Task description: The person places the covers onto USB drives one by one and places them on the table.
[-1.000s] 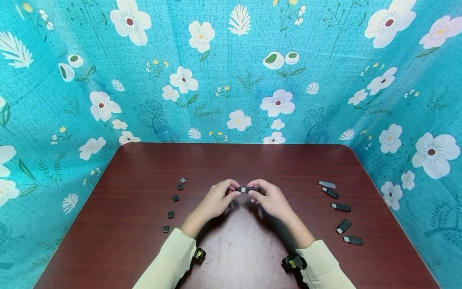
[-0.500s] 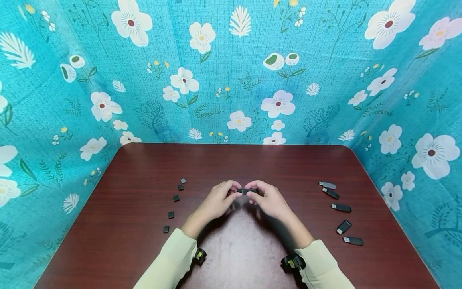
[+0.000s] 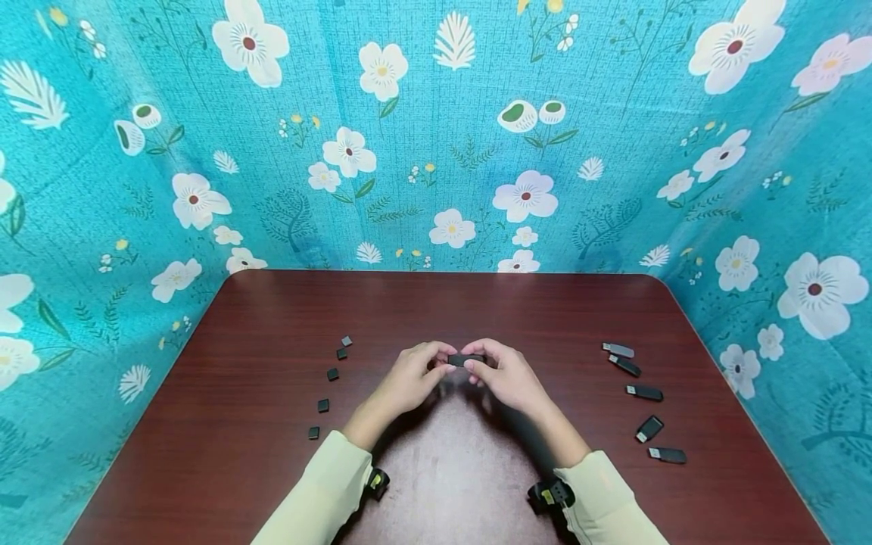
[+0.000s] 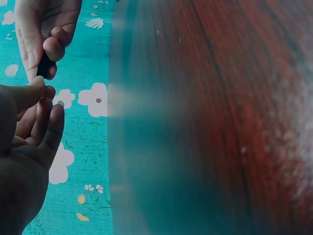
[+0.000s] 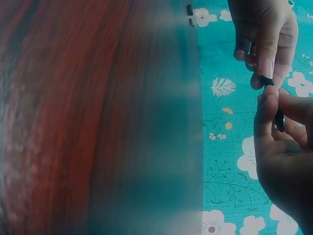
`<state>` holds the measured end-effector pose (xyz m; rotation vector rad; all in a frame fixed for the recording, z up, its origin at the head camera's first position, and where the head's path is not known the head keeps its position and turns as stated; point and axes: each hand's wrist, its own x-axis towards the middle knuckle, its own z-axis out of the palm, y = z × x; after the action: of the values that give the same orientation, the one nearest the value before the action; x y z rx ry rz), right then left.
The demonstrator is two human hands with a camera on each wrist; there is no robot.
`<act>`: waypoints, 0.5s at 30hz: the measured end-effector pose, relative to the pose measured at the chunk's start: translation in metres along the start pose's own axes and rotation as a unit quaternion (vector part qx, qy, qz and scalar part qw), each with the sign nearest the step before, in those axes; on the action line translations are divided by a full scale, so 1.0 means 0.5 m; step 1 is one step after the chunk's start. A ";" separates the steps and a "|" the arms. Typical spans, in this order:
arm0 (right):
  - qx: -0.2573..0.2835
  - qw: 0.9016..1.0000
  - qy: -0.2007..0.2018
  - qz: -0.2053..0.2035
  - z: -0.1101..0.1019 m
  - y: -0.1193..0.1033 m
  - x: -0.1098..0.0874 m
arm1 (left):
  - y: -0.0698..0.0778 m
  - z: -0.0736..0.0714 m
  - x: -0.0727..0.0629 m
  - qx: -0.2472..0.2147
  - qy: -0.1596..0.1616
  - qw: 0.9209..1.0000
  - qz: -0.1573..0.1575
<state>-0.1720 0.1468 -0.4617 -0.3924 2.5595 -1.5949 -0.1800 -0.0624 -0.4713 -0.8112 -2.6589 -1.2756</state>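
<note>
In the head view a black USB stick (image 3: 466, 361) is held level above the table between both hands. My left hand (image 3: 411, 378) pinches its left end, where the small black cap (image 5: 267, 81) shows in the right wrist view. My right hand (image 3: 507, 381) pinches the stick's body between thumb and fingers; its far end pokes out behind the fingertips in the right wrist view. Cap and stick meet in one dark line, and no metal plug shows between them. Fingers hide much of both parts.
Several small caps lie in a loose column on the left, among them a black cap (image 3: 323, 406) and a grey cap (image 3: 346, 341). On the right lie several uncapped USB sticks, such as a black one (image 3: 644, 392) and a grey one (image 3: 618, 350). A flowered curtain (image 3: 409, 151) surrounds the dark red table (image 3: 436, 303).
The silver plug, plainly visible a second ago, narrowed to a sliver and is now covered as the cap and stick came together. The hands have drawn slightly closer.
</note>
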 end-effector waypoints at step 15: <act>0.083 0.994 0.026 0.059 0.028 -0.008 0.023 | -0.001 0.004 0.010 0.095 0.024 0.994 0.052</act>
<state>-0.1792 0.1301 -0.4638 -0.1823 2.4114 -1.7777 -0.1840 -0.0591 -0.4714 -0.8670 -2.6124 -0.9862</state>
